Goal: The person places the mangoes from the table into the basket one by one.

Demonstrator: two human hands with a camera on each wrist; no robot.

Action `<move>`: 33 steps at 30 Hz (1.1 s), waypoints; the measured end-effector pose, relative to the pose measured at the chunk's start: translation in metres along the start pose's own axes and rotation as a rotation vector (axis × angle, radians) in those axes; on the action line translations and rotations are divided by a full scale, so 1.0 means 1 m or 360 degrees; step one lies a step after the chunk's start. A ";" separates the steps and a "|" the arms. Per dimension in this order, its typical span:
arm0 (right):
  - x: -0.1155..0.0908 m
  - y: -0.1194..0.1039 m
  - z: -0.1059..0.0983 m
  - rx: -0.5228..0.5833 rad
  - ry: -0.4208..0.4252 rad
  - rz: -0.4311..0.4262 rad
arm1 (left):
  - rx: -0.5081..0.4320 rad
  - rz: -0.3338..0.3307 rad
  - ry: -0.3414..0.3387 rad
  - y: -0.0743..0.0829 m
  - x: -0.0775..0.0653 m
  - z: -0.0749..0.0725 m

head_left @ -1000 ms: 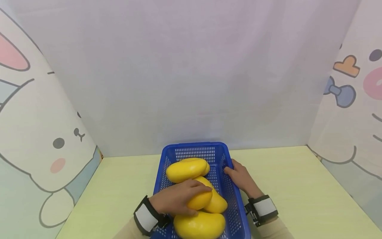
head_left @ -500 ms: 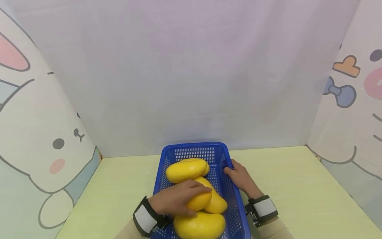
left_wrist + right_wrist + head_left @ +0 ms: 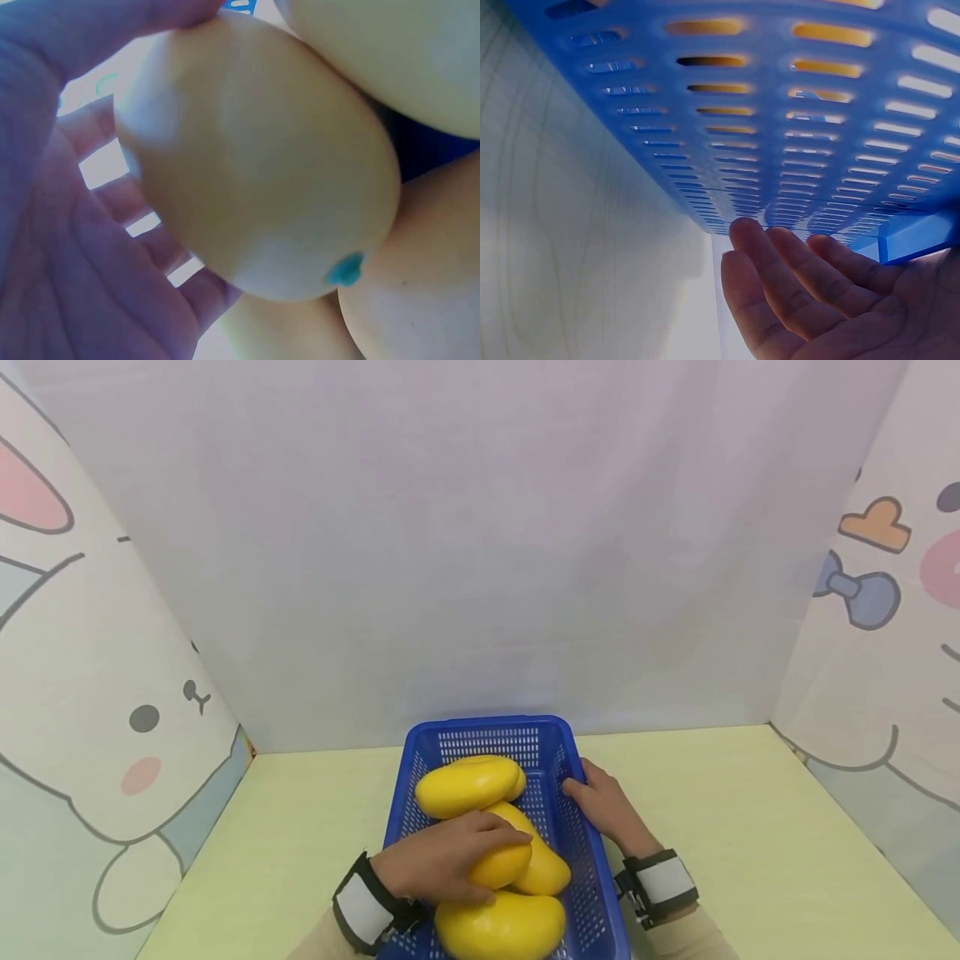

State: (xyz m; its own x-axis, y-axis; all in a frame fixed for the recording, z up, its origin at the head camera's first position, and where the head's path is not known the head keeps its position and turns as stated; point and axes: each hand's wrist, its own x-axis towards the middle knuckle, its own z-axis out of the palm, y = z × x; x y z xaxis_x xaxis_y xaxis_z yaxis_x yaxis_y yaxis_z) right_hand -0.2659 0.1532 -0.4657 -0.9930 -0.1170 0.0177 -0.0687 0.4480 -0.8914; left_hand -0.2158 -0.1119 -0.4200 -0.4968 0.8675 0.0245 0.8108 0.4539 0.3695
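Observation:
My left hand (image 3: pixel 442 858) reaches into a blue slotted plastic basket (image 3: pixel 491 722) and grips an orange-yellow mango (image 3: pixel 502 865). In the left wrist view, my thumb lies along one side of this mango (image 3: pixel 262 157) and the fingers curl round the other, with a small green stem nub at its end. Other yellow mangoes lie around it: one at the back (image 3: pixel 465 787), one beside it (image 3: pixel 547 870) and one in front (image 3: pixel 501 927). On the basket's right rim, my right hand (image 3: pixel 611 810) holds on, thumb inside, its fingers (image 3: pixel 780 281) against the outer wall.
The basket stands on a pale yellow-green table (image 3: pixel 322 835), its far end close to a whitish cloth backdrop (image 3: pixel 480 568). Cartoon-printed panels flank the table, a rabbit panel (image 3: pixel 97 693) at the left and another panel (image 3: pixel 862 693) at the right. Another mango partly shows behind the back one.

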 end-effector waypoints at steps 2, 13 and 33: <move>0.000 0.000 0.000 -0.0003 0.0001 0.0000 | -0.0004 0.0002 -0.0002 0.000 0.000 0.000; 0.003 0.005 0.002 -0.0016 -0.0004 -0.0009 | 0.0029 0.0001 0.0023 -0.001 -0.001 0.002; 0.003 0.003 0.000 -0.0031 -0.0003 0.0002 | -0.0113 0.0036 0.0273 0.001 0.004 -0.003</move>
